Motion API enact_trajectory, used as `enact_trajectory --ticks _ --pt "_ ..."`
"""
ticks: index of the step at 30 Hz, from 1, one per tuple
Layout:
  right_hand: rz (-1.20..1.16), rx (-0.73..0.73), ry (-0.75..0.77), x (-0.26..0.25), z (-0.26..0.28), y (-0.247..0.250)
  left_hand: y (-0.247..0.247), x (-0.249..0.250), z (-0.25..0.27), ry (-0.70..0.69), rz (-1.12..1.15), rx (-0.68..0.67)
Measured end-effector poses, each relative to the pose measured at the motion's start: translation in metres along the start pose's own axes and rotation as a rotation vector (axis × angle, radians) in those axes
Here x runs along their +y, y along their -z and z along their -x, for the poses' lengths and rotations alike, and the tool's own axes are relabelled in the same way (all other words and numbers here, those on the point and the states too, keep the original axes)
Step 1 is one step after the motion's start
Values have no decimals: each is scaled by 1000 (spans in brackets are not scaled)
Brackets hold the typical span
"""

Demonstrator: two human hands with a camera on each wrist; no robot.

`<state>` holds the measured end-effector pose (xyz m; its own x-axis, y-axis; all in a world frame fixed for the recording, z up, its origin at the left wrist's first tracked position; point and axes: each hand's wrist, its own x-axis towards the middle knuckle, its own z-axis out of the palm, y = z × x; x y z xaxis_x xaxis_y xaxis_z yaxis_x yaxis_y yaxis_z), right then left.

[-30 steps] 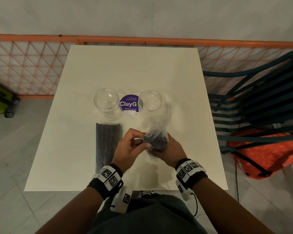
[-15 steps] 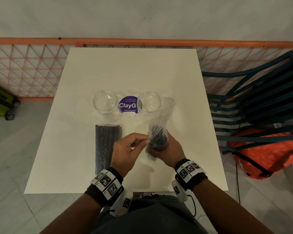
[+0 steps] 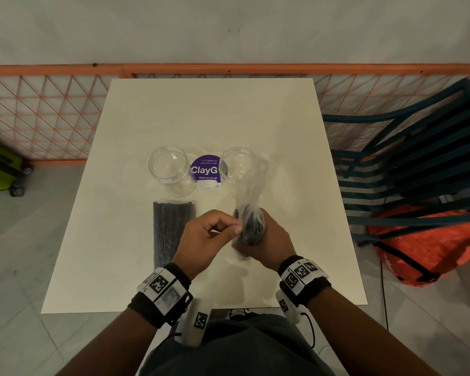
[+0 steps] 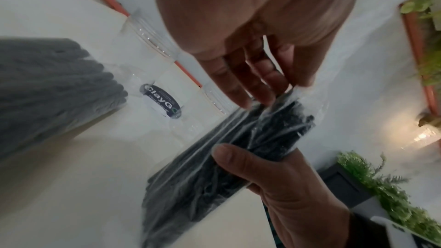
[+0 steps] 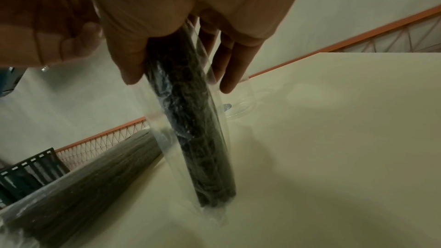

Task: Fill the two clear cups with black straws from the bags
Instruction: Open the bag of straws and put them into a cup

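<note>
Two clear cups [image 3: 171, 166] [image 3: 238, 165] stand empty mid-table. My right hand [image 3: 267, 240] grips a clear bag of black straws [image 3: 251, 225] and holds it nearly upright, its bottom close to the table [image 5: 334, 139]. The loose plastic top rises in front of the right cup. My left hand [image 3: 235, 226] pinches the plastic at the bag's left edge. In the left wrist view its fingertips [image 4: 248, 99] lie on the plastic just above the straw ends. A second bag of straws [image 3: 173, 232] lies flat on the table below the left cup.
A round purple sticker [image 3: 205, 170] sits between the cups. An orange mesh railing [image 3: 65, 109] runs behind the table. On the right are a dark slatted chair [image 3: 407, 169] and an orange bag [image 3: 429, 245]. A green suitcase [image 3: 0, 166] stands on the floor at left.
The held bag has been raised more upright. My left hand has shifted from the straw ends to pinching the plastic at the bag's left edge.
</note>
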<state>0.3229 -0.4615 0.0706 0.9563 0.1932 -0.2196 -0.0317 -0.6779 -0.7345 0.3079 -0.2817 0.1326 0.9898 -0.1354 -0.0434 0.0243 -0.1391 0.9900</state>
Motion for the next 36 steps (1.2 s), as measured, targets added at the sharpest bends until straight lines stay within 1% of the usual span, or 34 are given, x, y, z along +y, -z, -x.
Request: enact_trajectory --ticks 1,3,5,7,9,12,14,16,18,21,23,25,28,29,32,33,34,36 --pt "-24 3 13 -1 0 0 -1 -2 -1 36 22 0" --pt "-94 29 31 -4 2 1 -3 -6 -1 153 92 16" --pt "-126 43 37 -6 4 1 -3 -13 0 253 140 3" --pt "-110 36 41 -6 5 0 -3 -14 1 275 133 -9" --pt "-86 38 38 -5 5 -1 -3 -14 2 237 140 -26" --pt "-74 52 34 -2 3 0 -1 -3 1 71 42 -51" --pt "-51 63 16 1 2 -1 -1 0 -2 -3 -12 -43" --pt "-52 79 0 4 1 -2 2 2 -3 -46 15 -20" --pt "-78 76 19 5 2 0 2 2 -4 -36 83 25" --pt "-149 36 44 1 5 4 1 -6 -9 58 125 91" --pt "-126 34 47 -1 7 2 0 -12 -10 103 120 104" --pt "-83 62 50 -3 6 0 -2 -13 -9 109 100 53" --pt "-43 73 55 -3 4 1 -8 -15 -7 72 -98 -31" --pt "-30 70 55 -2 4 1 -10 -17 -8 75 -114 -43" --pt "-46 75 29 1 4 1 -15 -23 -9 75 -136 29" --pt "-42 60 13 2 3 0 -15 -27 -9 60 -146 38" --pt "-29 29 3 3 3 0 -16 -31 -8 42 -163 17" --pt "39 -81 -26 6 2 -2 -17 -39 -8 26 -234 -61"
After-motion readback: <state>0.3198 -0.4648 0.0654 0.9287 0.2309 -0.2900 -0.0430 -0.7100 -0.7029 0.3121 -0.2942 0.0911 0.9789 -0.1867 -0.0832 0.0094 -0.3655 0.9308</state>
